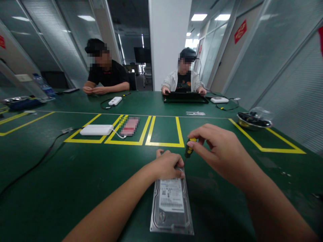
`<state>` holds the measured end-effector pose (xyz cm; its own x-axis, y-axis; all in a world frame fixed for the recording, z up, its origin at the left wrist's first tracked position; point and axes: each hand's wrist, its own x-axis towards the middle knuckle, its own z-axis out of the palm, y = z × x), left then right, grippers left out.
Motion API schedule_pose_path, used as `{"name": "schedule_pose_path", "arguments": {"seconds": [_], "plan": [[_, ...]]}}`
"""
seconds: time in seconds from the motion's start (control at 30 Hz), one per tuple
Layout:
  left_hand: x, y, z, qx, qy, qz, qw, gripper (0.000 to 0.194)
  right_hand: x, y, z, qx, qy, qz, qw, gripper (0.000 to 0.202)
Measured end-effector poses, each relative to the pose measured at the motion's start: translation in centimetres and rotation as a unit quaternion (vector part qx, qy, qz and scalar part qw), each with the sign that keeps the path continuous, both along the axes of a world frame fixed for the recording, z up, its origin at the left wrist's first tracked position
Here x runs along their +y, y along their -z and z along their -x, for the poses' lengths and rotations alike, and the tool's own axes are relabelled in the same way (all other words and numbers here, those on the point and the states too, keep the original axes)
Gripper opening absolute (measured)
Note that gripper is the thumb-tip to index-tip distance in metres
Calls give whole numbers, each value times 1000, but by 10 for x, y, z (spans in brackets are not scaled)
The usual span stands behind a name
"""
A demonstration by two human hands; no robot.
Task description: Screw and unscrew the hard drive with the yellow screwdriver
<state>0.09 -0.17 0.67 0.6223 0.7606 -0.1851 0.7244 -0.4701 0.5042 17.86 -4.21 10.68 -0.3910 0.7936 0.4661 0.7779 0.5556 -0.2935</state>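
A silver hard drive (171, 218) with a white label lies flat on the green table in front of me. My left hand (168, 164) reaches over its far end, fingers curled down and holding it; that end is partly hidden. Above the drive's far right corner, my right hand (219, 144) pinches a small black and yellow screwdriver (189, 149) by its handle. The screwdriver points downward, and its thin tip is hard to make out beside the corner. To the right, several small screws (285, 173) lie loose on the table.
Yellow tape (165, 145) marks rectangles on the table (75, 188). Beyond my hands lie a white power bank (96, 130), a cable and a phone (130, 126). A metal bowl (252, 125) stands right. Two people sit opposite, one holding a dark flat panel (186, 97).
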Motion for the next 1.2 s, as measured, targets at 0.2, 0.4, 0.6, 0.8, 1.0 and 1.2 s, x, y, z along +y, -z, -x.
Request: {"name": "schedule_pose_path", "arguments": {"seconds": [0.2,0.4,0.6,0.8,1.0,1.2], "plan": [[1,4,1,-13,-1,-10,1000,26,0,0,-1,2,-23,6,1000,11],[1,3,1,-10,2,-4,1000,26,1,1,-3,1,-31,-3,1000,16],[0,2,1,-12,0,-2,1000,25,2,2,-2,5,-24,-5,1000,14],[1,3,1,-16,-2,0,1000,26,5,5,-4,0,-20,-24,1000,27],[1,2,1,-13,-2,-1,1000,26,5,4,-2,21,-20,-17,999,19],[1,5,1,-16,-4,0,1000,26,5,4,-1,13,-25,-22,999,9]]}}
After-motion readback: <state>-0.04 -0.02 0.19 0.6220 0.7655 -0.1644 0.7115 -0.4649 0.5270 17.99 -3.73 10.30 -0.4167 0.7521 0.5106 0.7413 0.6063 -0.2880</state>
